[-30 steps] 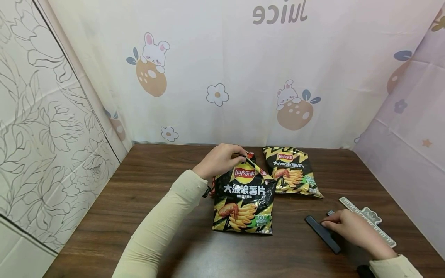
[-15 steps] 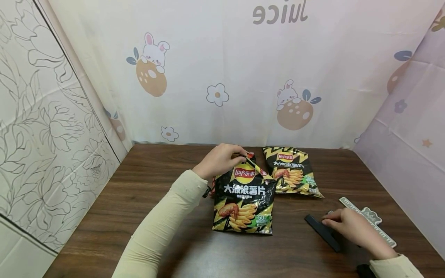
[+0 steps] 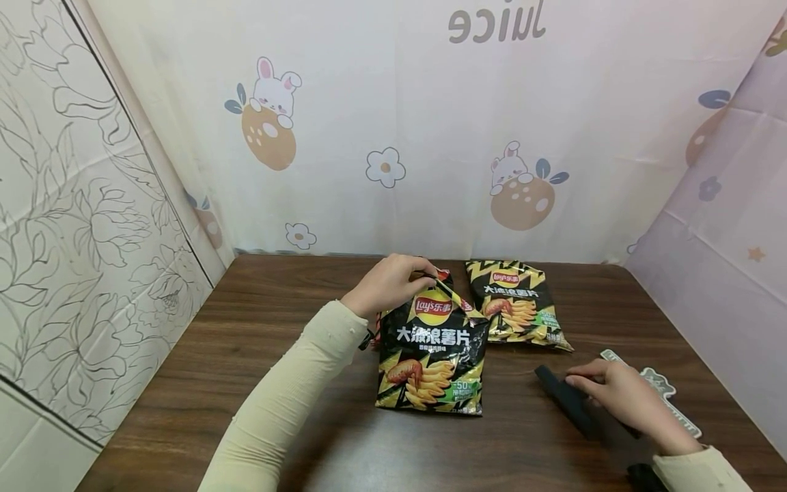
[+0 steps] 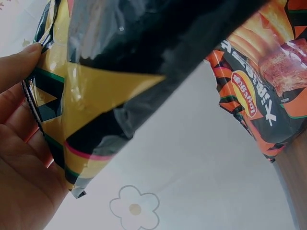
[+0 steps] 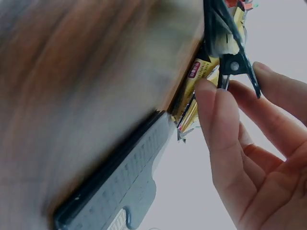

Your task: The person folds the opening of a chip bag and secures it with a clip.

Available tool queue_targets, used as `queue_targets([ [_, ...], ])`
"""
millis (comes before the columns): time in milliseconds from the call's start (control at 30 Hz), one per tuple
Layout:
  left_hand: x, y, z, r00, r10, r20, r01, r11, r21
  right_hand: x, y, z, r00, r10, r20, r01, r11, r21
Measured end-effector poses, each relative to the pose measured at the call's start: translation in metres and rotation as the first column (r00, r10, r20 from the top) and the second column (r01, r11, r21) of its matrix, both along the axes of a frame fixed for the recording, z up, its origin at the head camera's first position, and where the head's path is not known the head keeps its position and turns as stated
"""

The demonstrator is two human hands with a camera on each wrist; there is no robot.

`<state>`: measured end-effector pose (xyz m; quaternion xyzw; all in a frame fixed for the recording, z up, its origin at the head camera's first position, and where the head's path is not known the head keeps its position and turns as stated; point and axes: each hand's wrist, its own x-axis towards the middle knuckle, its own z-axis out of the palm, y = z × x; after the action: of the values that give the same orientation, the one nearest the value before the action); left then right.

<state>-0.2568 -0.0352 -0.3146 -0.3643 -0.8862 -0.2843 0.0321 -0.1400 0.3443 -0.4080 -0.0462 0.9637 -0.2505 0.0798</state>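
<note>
In the head view my left hand point(image 3: 393, 283) pinches the folded top corner of a black and yellow chip bag point(image 3: 430, 369), which stands upright on the table. The left wrist view shows the thumb and fingers on either side of that bag's edge point(image 4: 50, 103). My right hand point(image 3: 636, 403) holds a long black bag clip point(image 3: 568, 404) just above the table at the right. In the right wrist view, thumb and fingers pinch the handles of the bag clip point(image 5: 234, 65). Part of the clip's length lies outside that view.
A second black and yellow chip bag point(image 3: 519, 307) lies behind at the right. An orange and black chip bag point(image 4: 264, 81) is mostly hidden in the head view. A pale patterned clip point(image 3: 656, 381) lies beside my right hand. A curtain point(image 3: 344, 212) borders the table's back.
The right hand has lifted the black bag clip slightly off the table, tilting it. My left hand and the front chip bag have stayed in place.
</note>
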Motion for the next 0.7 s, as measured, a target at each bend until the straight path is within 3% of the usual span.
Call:
queue_targets([
  [100, 0.001, 0.000, 0.000, 1.000, 0.004, 0.002, -0.004, 1.000, 0.001, -0.001, -0.002, 0.002, 1.000, -0.011, -0.008, 0.011, 0.999, -0.032],
  [333, 0.001, -0.001, 0.001, 1.000, 0.005, 0.010, -0.005, 1.000, 0.006, -0.003, -0.007, 0.006, 0.991, -0.036, -0.128, 0.026, 0.997, -0.077],
  [700, 0.000, -0.001, 0.001, 1.000, 0.002, 0.009, -0.002, 1.000, 0.006, -0.010, -0.015, 0.026, 0.981, -0.077, -0.176, 0.048, 0.985, -0.166],
])
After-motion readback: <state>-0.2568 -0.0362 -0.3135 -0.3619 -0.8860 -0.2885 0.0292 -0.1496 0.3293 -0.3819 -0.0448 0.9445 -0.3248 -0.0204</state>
